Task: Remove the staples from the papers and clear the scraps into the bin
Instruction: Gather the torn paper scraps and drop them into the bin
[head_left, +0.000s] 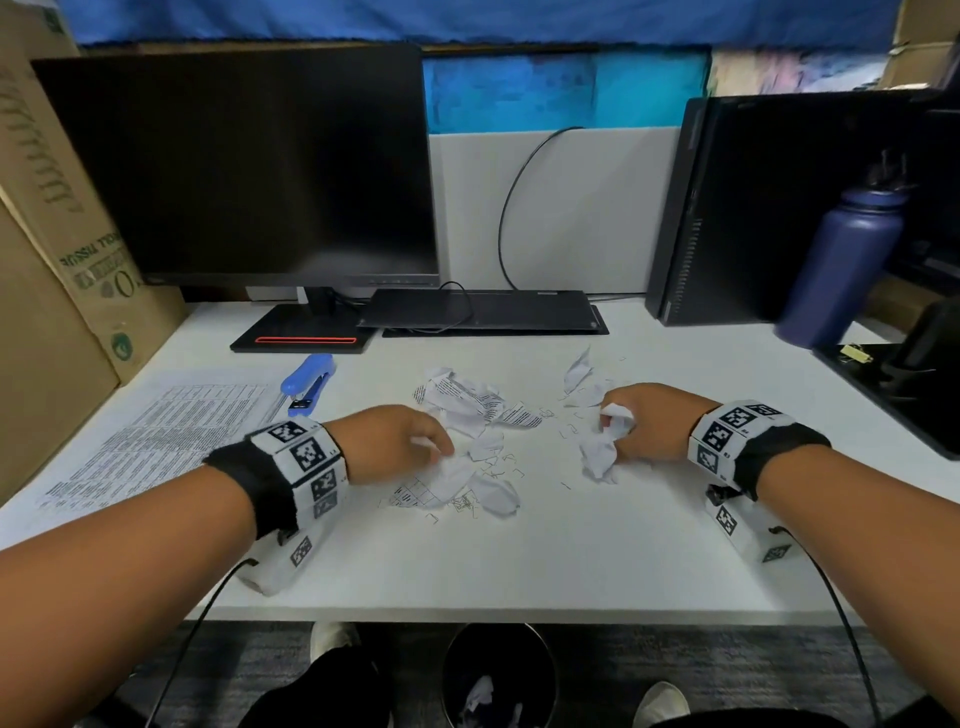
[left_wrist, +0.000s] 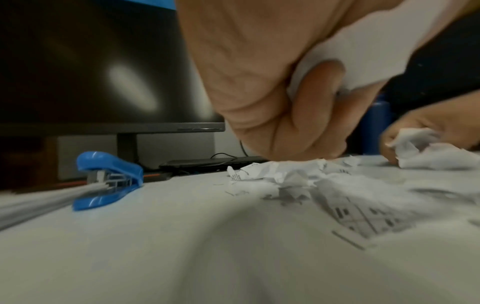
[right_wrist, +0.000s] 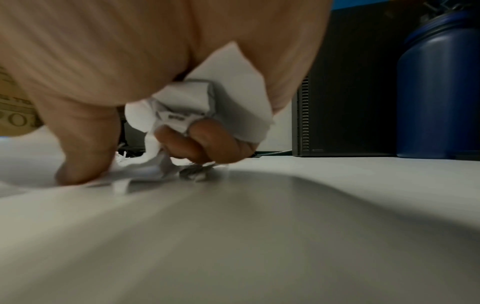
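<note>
Crumpled paper scraps and several loose staples lie scattered mid-desk. My left hand is curled round a white scrap at the left side of the pile, knuckles down near more scraps. My right hand grips a wad of crumpled paper on the right side, its thumb pressing another scrap to the desk. A stack of printed papers lies at the left with a blue stapler beside it. The black bin stands under the desk edge with scraps inside.
A monitor and keyboard stand behind the pile. A computer tower and blue bottle are at the right, a cardboard box at the left. A black tray sits far right.
</note>
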